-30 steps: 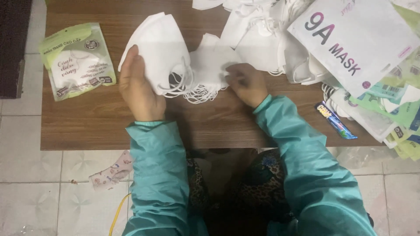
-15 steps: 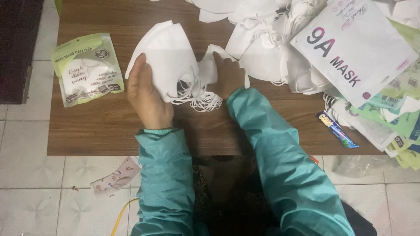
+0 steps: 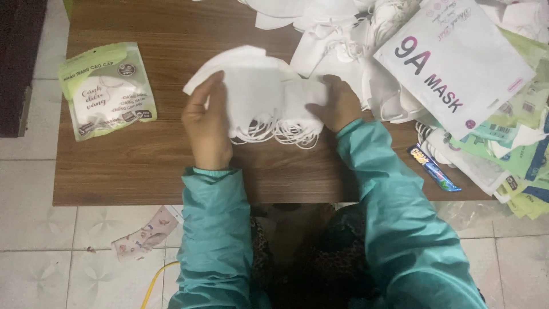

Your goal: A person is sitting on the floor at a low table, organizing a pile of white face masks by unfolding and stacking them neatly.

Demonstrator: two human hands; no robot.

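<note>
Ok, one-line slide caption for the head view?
Both hands, left and right, hold a stack of white masks over a wooden table.

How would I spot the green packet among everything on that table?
Start at the brown wooden table and look to its left end, away from the heap of white masks. The green packet lies flat there alone, the only green-and-white pouch left of both hands.
</note>
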